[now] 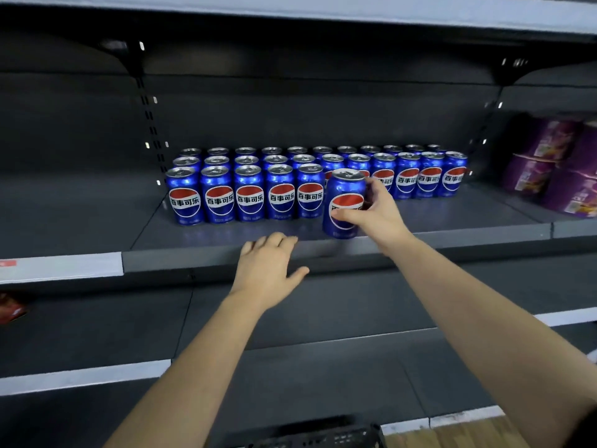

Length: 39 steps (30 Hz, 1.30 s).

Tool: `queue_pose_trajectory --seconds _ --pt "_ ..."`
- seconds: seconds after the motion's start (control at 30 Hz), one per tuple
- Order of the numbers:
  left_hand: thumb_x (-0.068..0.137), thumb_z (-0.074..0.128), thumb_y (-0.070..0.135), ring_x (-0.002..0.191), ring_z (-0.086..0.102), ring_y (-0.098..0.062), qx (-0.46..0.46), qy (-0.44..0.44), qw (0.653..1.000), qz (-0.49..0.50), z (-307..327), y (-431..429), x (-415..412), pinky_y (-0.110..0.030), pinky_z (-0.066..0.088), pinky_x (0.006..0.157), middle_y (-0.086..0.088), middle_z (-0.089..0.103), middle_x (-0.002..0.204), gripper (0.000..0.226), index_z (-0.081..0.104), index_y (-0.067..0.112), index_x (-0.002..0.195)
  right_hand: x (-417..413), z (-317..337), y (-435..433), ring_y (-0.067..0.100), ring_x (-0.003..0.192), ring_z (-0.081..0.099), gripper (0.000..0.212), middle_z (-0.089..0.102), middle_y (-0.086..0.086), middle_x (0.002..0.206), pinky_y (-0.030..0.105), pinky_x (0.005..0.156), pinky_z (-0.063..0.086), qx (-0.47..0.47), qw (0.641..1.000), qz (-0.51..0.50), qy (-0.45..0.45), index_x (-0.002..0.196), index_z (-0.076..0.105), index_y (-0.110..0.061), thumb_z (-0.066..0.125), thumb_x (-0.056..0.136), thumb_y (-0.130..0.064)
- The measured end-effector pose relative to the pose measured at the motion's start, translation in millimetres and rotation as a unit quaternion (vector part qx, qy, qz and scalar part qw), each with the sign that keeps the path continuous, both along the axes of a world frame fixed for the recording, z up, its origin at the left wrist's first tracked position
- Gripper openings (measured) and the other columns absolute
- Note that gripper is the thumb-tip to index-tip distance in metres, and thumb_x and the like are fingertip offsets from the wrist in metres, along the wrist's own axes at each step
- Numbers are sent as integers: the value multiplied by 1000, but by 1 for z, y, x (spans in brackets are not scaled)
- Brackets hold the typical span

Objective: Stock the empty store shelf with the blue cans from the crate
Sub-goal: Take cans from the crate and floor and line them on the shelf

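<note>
My R hand (371, 215) grips a blue Pepsi can (344, 202) just right of the front can row (248, 197); L hand (268, 270) lies flat, holding nothing, on shelf (452, 234) lip below that row.

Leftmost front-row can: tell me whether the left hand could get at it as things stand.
Probably yes. The left hand is open and empty at the shelf edge, with bare shelf between it and the leftmost front-row can. The right hand and its held can are off to the other side.
</note>
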State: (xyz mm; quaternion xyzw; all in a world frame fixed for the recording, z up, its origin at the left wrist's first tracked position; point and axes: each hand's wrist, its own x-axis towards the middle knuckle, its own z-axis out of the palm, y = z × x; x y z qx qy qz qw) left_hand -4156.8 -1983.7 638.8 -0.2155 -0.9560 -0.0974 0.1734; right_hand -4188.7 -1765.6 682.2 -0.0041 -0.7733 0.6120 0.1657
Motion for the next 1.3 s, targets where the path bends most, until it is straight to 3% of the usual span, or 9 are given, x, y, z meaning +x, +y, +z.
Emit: queue_pose_trajectory --seconds 0.13,0.3,0.47,0.57,0.7,0.8,0.9,1.1,1.3 --pt "92 45 53 133 36 -17 -28 -2 998 57 -3 -2 -2 -36 23 109 4 41 143 59 33 27 143 -25 4 24 6 99 64 79 62 -7 115 26 84 53 7 1000 -12 5 131 48 -20 88 63 -13" --pt "91 48 50 128 41 -16 -30 1 994 101 -7 -5 -1 -35 22 108 6 46 138 54 39 28 140 -54 -12 38 10 101 65 85 64 -2 118 33 91 55 14 1000 3 -19 132 48 -19 90 59 -15" --pt "90 52 45 125 44 -16 -16 9 992 123 -9 -1 -2 -37 21 109 5 50 134 51 44 27 137 -65 -22 35 -4 94 60 81 63 -9 114 14 76 48 39 999 28 -7 133 48 -21 89 63 -14" --pt "89 52 44 123 46 -16 -8 8 991 130 -10 0 -5 -37 20 110 6 51 131 50 46 27 136 -71 -30 33 3 102 61 83 63 -7 119 23 86 50 23 999 38 -7 135 45 -22 88 65 -15" --pt "90 52 45 123 45 -15 0 8 990 140 -12 0 -9 -36 19 111 8 51 131 50 45 28 136 -71 -37 32 7 110 58 101 57 -7 127 28 94 47 51 997 55 -2 143 30 -24 89 61 -18" --pt "90 52 43 123 45 -15 5 8 990 142 -12 2 -11 -36 18 111 7 51 131 50 45 28 136 -76 -37 32 13 109 59 91 57 -3 123 26 90 46 88 996 19 -16 133 34 -18 91 62 -17" --pt "89 55 41 123 46 -16 15 9 990 139 -14 2 -12 -37 18 111 6 53 130 49 48 25 135 -87 -34 31 18 111 59 78 57 1 124 33 94 49 132 991 -28 -20 116 37 -20 92 61 -23" --pt "88 55 41 124 46 -15 15 12 989 147 -17 -6 -13 -38 18 112 7 52 131 49 48 26 134 -106 -37 30 25 119 57 70 58 8 129 34 94 47 147 987 -56 -15 122 43 -9 87 70 -22" --pt "83 64 37 117 53 -19 13 33 987 159 -13 -14 -18 -43 26 108 3 59 122 48 56 22 128 -113 -43 31 26 119 57 69 60 8 127 40 98 48 168 983 -66 -11 122 43 -9 86 72 -26"
